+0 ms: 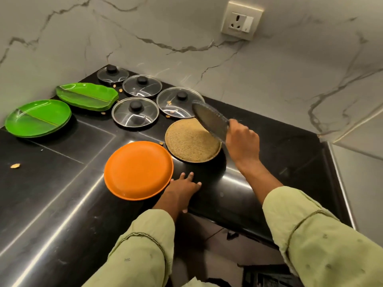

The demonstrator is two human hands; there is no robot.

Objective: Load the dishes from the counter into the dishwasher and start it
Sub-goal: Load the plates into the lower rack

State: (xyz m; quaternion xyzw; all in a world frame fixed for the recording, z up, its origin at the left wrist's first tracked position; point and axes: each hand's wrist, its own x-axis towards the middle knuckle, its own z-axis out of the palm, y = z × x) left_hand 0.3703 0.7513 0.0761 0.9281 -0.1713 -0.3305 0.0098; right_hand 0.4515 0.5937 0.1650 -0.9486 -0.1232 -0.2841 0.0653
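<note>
My right hand (241,139) grips a dark speckled plate (209,120) by its edge and holds it tilted above a tan speckled plate (190,141) that lies flat on the black counter (62,183). An orange plate (138,169) sits in front of it, near the counter's edge. My left hand (183,188) rests flat on the counter, fingers spread, just right of the orange plate's rim. Several glass lids with black knobs (135,114) lie behind the plates. No dishwasher is in view.
Two stacks of green leaf-shaped plates, one round (38,119) and one oval (87,96), sit at the left. Crumbs (15,166) are scattered on the counter. Marble walls close the corner, with a wall socket (241,20) above. The counter ends at the right.
</note>
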